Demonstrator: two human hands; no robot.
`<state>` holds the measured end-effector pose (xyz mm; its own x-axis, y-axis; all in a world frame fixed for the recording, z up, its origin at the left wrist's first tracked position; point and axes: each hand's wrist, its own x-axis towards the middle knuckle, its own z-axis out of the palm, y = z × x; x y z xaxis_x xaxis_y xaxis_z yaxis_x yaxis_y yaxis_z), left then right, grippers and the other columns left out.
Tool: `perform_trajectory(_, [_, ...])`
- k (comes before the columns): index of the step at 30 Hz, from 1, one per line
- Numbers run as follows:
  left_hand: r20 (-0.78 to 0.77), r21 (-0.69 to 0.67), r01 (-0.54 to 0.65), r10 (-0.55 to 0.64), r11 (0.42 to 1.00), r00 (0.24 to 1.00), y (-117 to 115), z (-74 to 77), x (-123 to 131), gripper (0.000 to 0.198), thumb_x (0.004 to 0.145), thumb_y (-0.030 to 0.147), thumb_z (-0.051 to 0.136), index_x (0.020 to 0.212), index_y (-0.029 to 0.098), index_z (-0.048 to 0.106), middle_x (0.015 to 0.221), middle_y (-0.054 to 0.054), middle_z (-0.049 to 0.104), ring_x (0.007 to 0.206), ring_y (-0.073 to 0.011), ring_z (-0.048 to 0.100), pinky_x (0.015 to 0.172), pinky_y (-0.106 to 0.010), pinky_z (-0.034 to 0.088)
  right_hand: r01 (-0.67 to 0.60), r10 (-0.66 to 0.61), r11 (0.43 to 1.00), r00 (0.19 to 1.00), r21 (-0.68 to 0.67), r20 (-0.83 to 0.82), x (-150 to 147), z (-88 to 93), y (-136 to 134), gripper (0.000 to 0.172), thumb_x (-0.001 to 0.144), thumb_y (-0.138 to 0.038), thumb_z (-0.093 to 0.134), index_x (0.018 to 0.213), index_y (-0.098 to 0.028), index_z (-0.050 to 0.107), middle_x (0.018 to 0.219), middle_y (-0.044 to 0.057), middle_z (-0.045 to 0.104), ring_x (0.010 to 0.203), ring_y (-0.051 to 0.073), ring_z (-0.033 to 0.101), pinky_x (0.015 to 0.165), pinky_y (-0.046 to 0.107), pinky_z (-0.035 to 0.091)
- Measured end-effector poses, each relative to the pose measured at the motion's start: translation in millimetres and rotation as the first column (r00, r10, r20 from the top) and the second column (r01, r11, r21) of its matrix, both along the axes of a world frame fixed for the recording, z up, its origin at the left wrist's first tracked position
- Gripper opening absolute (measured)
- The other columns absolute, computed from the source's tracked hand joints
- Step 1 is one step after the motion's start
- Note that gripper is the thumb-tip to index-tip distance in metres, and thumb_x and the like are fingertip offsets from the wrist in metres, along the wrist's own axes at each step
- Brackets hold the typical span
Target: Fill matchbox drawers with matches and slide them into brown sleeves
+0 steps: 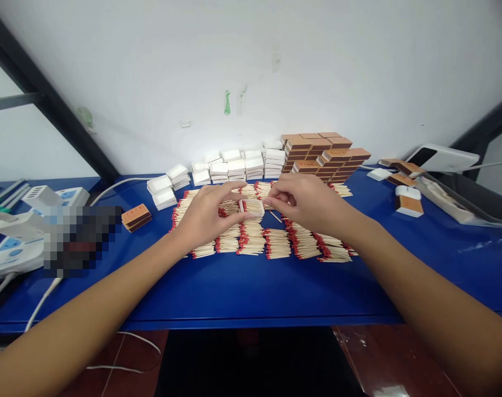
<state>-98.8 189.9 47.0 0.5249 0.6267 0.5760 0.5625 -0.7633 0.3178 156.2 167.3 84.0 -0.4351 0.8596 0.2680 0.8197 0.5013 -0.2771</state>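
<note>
Above rows of red-tipped wooden matches, the left hand grips a small white cardboard tray, apparently steadying it, while the right hand pinches narrowly beside it, any contents indiscernible.

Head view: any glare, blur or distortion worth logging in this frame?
Head view: looks wide-angle, the dark left post slanting outward; the wall is softly lit; bright glare on the floor at lower right; a pixelated patch at left; matches reasonably sharp, though anything in the right hand's grip is too small to tell.
</note>
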Motion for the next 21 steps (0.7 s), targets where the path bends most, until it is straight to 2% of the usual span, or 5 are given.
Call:
perform_trajectory(3, [0.019,0.029,-0.039,0.039,0.999,0.999,4,1.7,-3,0.055,0.094,0.052,0.081,0.139,0.027,0.063,0.118,-0.006,0.083,0.121,-0.0305,0.076,0.107,-0.049,0.055,0.098,-0.086,0.991,0.987,-0.086,0.132,5,-0.9,4,0.031,0.101,-0.042,0.062,0.079,-0.02,0.066,0.083,0.009,0.068,0.075,0.021,0.056,0.065,0.035,0.033])
perform_trajectory(6, [0.038,0.033,-0.069,0.068,0.997,0.997,6,3.2,-5,0.055,0.094,0.052,0.082,0.138,0.025,0.063,0.116,-0.006,0.083,0.121,-0.0311,0.076,0.108,-0.051,0.055,0.122,-0.076,0.973,0.971,-0.196,0.225,5,-8.2,7,0.028,0.098,-0.041,0.067,0.079,-0.02,0.068,0.082,0.009,0.07,0.074,0.023,0.06,0.063,0.035,0.034])
perform_trajectory(9, [0.038,0.032,-0.082,0.081,0.996,0.996,6,3.5,-6,0.057,0.092,0.049,0.085,0.138,0.025,0.063,0.116,-0.006,0.083,0.123,-0.0314,0.075,0.107,-0.051,0.055,0.128,-0.064,0.964,0.962,-0.233,0.265,3,-14.6,8,0.022,0.097,-0.032,0.065,0.078,-0.02,0.066,0.081,0.008,0.072,0.075,0.023,0.062,0.061,0.035,0.034])
perform_trajectory(13, [0.025,0.04,-0.049,0.048,0.998,0.999,7,3.0,-6,0.058,0.091,0.044,0.087,0.139,0.025,0.061,0.116,-0.005,0.084,0.12,-0.0299,0.076,0.107,-0.05,0.054,0.122,-0.058,0.96,0.967,-0.252,0.249,2,-11.7,8,0.017,0.096,-0.027,0.063,0.081,-0.02,0.067,0.084,0.008,0.073,0.077,0.023,0.063,0.063,0.034,0.035])
perform_trajectory(21, [0.017,0.063,-0.043,0.042,0.997,0.999,7,2.7,-6,0.056,0.093,0.047,0.085,0.139,0.026,0.061,0.117,-0.005,0.083,0.119,-0.0298,0.077,0.107,-0.05,0.055,-0.021,0.077,0.909,0.99,-0.417,0.117,10,-3.1,7,0.021,0.097,-0.037,0.065,0.083,-0.021,0.069,0.083,0.005,0.07,0.068,0.018,0.058,0.061,0.032,0.038])
